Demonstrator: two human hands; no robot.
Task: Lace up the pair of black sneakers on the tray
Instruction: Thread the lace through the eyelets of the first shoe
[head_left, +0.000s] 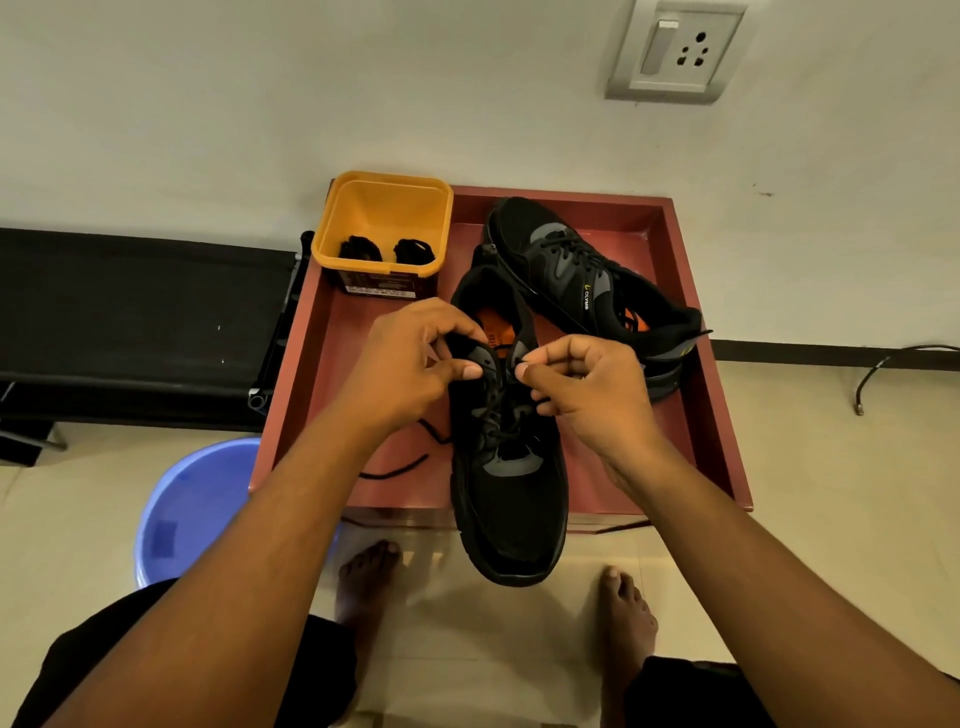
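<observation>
Two black sneakers sit on a red tray (711, 395) at the centre of the frame. We see the near sneaker (511, 499) pointing toward the bottom of the frame, its toe overhanging the tray's lower edge. Our left hand (410, 364) pinches the lace at the shoe's upper eyelets, its grip pressed together; our right hand (587, 384) pinches the lace on the opposite side. A loose lace end (400, 470) trails to the left on the tray. The second sneaker (582, 275), laced, lies tilted at upper right. A yellow tub (384, 208) at upper left holds two black bundles (387, 250).
</observation>
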